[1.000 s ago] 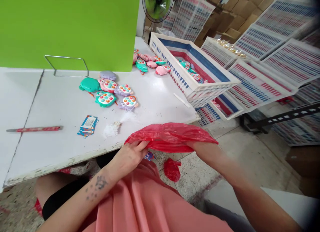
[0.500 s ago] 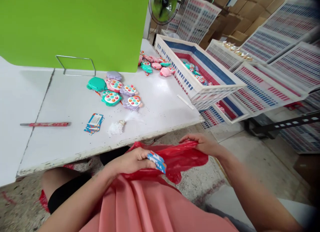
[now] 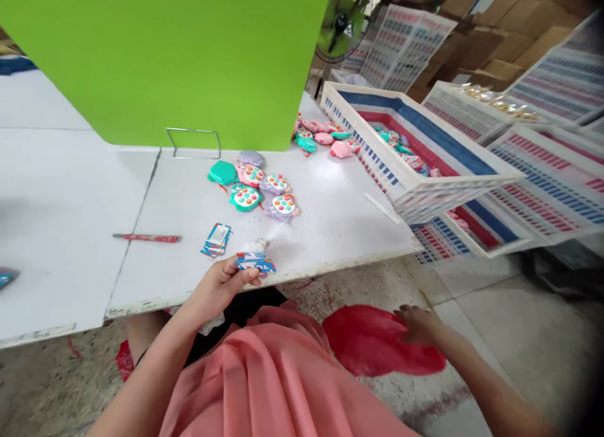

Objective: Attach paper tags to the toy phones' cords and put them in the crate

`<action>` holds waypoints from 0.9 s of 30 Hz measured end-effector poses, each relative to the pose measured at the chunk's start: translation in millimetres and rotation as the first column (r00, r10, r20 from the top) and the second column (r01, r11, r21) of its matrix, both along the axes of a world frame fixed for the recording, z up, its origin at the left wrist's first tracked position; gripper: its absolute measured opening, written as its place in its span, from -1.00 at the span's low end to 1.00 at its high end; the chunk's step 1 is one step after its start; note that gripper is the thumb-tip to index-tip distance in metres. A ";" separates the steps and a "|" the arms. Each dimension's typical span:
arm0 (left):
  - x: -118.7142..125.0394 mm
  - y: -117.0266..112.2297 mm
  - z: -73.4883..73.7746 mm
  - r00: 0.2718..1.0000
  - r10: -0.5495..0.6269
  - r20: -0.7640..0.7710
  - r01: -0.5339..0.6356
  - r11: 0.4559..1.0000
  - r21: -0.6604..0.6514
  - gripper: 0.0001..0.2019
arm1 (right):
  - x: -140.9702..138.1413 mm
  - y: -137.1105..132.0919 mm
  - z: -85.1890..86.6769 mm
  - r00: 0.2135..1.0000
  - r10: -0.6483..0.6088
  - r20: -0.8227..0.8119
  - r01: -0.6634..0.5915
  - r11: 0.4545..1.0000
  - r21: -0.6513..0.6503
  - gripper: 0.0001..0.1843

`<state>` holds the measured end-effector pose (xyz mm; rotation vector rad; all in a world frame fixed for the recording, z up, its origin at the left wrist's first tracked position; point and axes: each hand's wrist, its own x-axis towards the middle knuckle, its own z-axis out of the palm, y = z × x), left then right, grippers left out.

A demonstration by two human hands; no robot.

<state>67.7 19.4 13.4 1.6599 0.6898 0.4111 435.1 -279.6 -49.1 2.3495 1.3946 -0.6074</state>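
Note:
My left hand (image 3: 225, 285) is closed on a few small printed cards (image 3: 256, 262), blue with white and orange, at the table's front edge. To the right, beyond my lap, my right hand (image 3: 419, 325) is at the rim of a red plastic bag (image 3: 372, 341), its fingers seemingly gripping it, though motion blurs them. The bag hangs spread out above the floor. A small pile of similar cards (image 3: 217, 240) lies on the table beyond my left hand. Beside it is a bundle of white ties (image 3: 261, 243), partly hidden by the held cards.
Several turtle-shaped toys (image 3: 246, 198) lie on the white table (image 3: 330, 236), with more pink and green ones (image 3: 325, 138) farther back. A green board (image 3: 165, 66) stands behind a wire stand (image 3: 193, 143). A red pen-like tool (image 3: 151, 238) lies left; a white crate (image 3: 425, 192) stands right.
My left hand has left the red bag and moved with its cards to the table edge. My right hand has carried the bag away to the right and down. The view has shifted left.

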 end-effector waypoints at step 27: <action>1.9 20.2 -23.3 0.822 0.309 -0.478 0.060 0.788 0.613 -0.80 | -179.1 267.8 31.3 0.687 0.715 -0.129 -0.404 0.523 0.750 -0.40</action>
